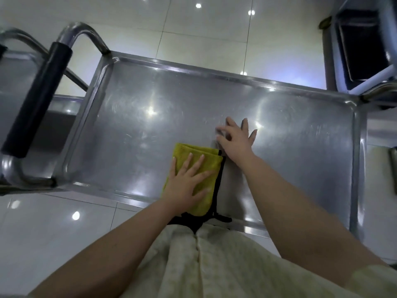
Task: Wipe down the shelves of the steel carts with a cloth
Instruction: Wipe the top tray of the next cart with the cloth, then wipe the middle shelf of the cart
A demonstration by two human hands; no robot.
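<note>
A steel cart's top shelf [290, 134] fills the middle of the head view, with a raised rim all round. A folded yellow cloth [189, 151] with a black edge lies on the shelf near its front rim. My left hand [187, 181] lies flat on the cloth, fingers spread and straight, pressing it down. My right hand [235, 140] hovers just right of the cloth over the bare steel, fingers spread, blurred, holding nothing.
The cart's tubular handle with a black grip [38, 100] rises at the left. A second steel cart [25, 87] stands behind it. A dark bin in a frame [361, 46] sits at the top right. Glossy white floor tiles [43, 229] surround the cart.
</note>
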